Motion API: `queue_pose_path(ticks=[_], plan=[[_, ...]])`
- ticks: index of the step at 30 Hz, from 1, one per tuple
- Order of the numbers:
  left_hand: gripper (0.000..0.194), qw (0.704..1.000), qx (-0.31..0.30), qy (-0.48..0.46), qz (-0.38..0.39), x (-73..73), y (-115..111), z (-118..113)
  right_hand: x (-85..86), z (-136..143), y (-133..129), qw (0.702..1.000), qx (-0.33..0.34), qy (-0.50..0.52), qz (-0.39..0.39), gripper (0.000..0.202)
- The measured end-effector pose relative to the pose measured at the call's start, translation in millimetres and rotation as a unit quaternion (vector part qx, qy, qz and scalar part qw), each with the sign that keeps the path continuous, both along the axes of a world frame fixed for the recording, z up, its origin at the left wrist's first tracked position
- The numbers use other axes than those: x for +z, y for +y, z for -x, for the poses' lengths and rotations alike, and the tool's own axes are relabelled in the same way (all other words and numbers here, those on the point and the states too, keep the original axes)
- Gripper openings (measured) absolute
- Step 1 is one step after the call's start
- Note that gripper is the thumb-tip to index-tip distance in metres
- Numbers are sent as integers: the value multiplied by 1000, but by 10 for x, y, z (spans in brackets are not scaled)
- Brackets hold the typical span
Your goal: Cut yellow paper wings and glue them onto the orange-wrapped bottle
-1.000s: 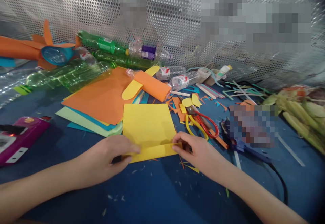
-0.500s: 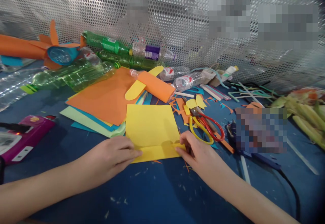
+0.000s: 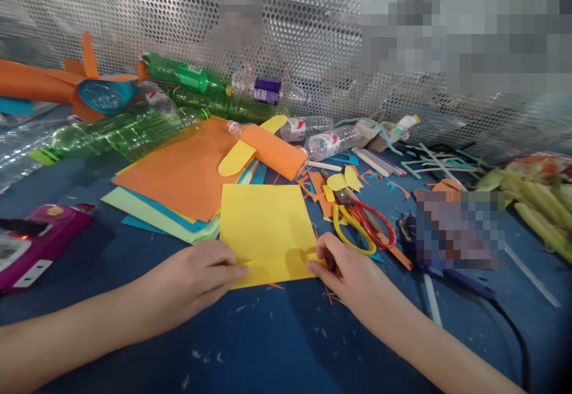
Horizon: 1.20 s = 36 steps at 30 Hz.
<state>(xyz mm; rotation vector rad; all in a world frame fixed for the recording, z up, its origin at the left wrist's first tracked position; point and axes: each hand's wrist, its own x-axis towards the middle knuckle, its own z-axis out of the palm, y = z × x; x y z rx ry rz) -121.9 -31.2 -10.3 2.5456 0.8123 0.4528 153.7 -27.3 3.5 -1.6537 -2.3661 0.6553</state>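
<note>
Head view shows a yellow sheet (image 3: 268, 221) flat on the blue worktop (image 3: 259, 346), its near edge lying between the person's two hands and a faint crease running across just above that edge. The broadest open room is on the near side, where the worktop carries only pale flecks and a few thin slivers; its near edge is out of view, and at the far side it is bounded by a silver mesh (image 3: 179, 0). Elsewhere the room is tight: the sheet's left edge meets the paper stack (image 3: 179, 167), an orange-wrapped bottle (image 3: 272, 149) lies just past its far edge, and scraps (image 3: 319, 188) and scissors (image 3: 375, 227) crowd its right side. The left hand (image 3: 196, 278) is nearly closed, fingers drawn together and their tips pressed on the near left corner, the thumb mostly hidden. The right hand (image 3: 351, 269) is curled, with thumb and forefinger nipping the near right corner and a small hollow within the curve of the fingers. The hands stand apart, the sheet spanning the gap. Near the right forearm lie a glue gun (image 3: 469, 284), partly blurred, and its cord (image 3: 518, 322); a purple device (image 3: 49, 233) sits beyond the left forearm.
</note>
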Motion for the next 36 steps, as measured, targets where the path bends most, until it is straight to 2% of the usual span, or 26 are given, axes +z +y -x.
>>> queue_pose_path(ticks=[6, 28, 36], plan=[[32, 1000, -5, 17, 4, -3, -3, 17, 12, -2, 18, 1000, 3, -5, 2, 21], [28, 997, -28, -38, 57, 45, 59, 13, 55, -64, 22, 1000, -2, -11, 27, 17], [29, 998, -20, -11, 58, 57, 59, 1, 45, -77, 2, 1000, 2, -3, 18, 17]])
